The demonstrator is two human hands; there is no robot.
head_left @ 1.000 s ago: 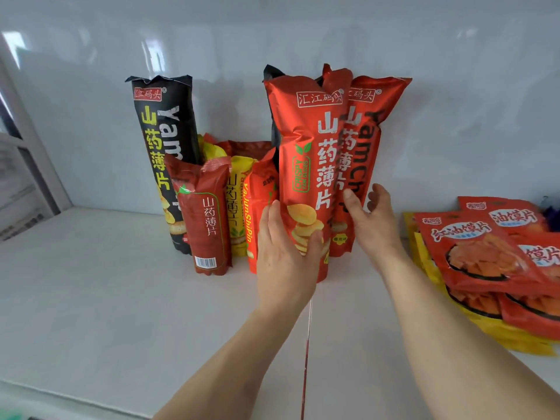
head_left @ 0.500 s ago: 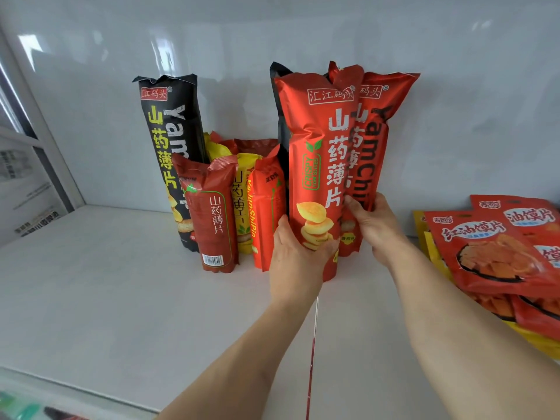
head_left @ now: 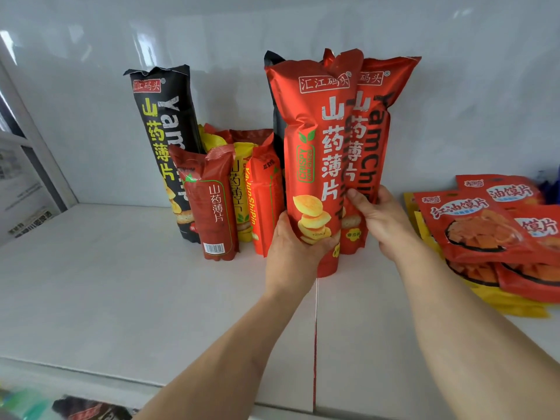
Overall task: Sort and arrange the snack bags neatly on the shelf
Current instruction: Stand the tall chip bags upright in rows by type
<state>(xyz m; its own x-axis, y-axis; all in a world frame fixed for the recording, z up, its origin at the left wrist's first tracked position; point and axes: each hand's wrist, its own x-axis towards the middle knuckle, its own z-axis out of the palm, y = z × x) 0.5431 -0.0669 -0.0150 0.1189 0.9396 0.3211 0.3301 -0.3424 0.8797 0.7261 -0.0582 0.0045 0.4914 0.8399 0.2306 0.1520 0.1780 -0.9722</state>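
A tall red yam-chip bag (head_left: 315,153) stands upright at the middle of the white shelf (head_left: 106,283). My left hand (head_left: 295,247) grips its lower left side. Right behind it stands a second tall red bag (head_left: 377,122), and my right hand (head_left: 383,219) holds that one low down, thumb pressed on the seam between the two. A black bag's edge (head_left: 274,95) peeks out behind them. To the left stand a tall black bag (head_left: 165,131), a short dark-red bag (head_left: 213,207), a yellow bag (head_left: 241,189) and a short orange-red bag (head_left: 265,201).
A pile of flat red snack packs (head_left: 485,225) lies on yellow ones (head_left: 509,304) at the right of the shelf. The white back wall (head_left: 91,86) is close behind the bags. A red line (head_left: 315,344) marks a seam in the shelf. Dark packaging (head_left: 88,409) shows below the front edge.
My right hand has closed onto the rear red bag, thumb now across its front. My left hand slid slightly lower on the front red bag. Both bags look a little more upright.
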